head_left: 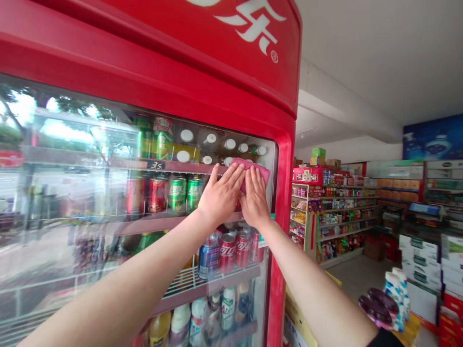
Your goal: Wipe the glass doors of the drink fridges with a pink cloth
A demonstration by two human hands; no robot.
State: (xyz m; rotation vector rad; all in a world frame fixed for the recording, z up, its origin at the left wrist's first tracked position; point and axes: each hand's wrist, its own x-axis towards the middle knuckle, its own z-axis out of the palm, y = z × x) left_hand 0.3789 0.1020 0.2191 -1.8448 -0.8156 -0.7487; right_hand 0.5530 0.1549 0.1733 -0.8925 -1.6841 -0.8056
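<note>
Both of my hands press a pink cloth [261, 171] flat against the glass door [72, 193] of a red drinks fridge [144, 62], near the door's upper right corner. My left hand [220, 195] lies with fingers stretched out over the cloth's left edge. My right hand [254, 200] lies flat beside it, fingers extended over the cloth. Behind the glass stand green and red cans [177, 193] on one shelf and red and blue cans [227, 250] on the shelf below.
Bottles [202, 323] fill the fridge's lower shelf. To the right, shop shelves [336, 212] hold packaged goods, with stacked cartons [419, 260] and a stack of rolls [396, 294] near the floor. The glass reflects a street outside.
</note>
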